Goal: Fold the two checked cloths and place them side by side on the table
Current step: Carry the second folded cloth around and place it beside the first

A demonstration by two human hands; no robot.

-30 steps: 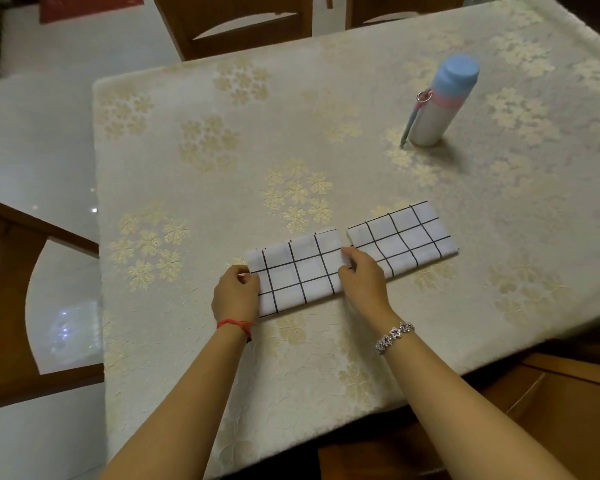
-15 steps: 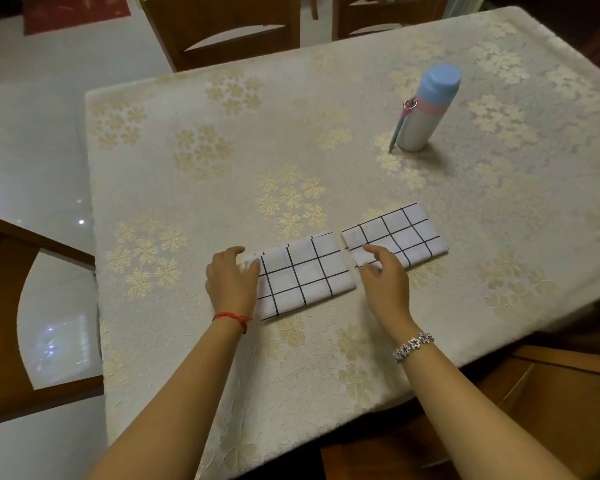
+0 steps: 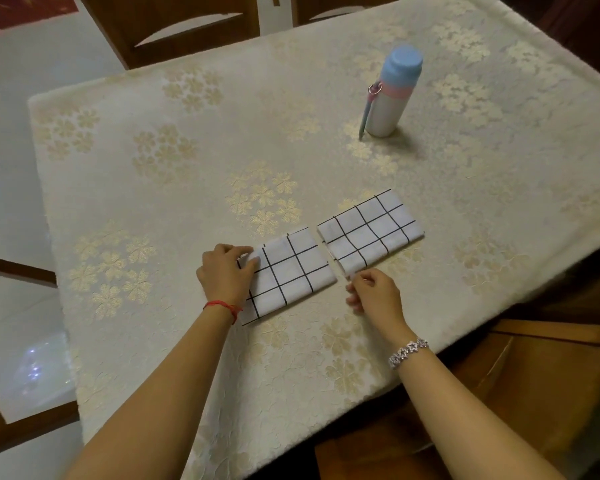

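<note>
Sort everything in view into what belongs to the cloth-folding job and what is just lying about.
Job: folded white black-checked cloth on the left, touched by the left hand; matching folded cloth on the right, beside the right hand.

Lying about: white cylindrical bottle with blue cap; brown wooden chairs.

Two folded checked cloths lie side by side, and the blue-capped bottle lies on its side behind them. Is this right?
No: the head view shows the bottle standing upright behind them. The left cloth and right cloth do lie side by side.
</note>
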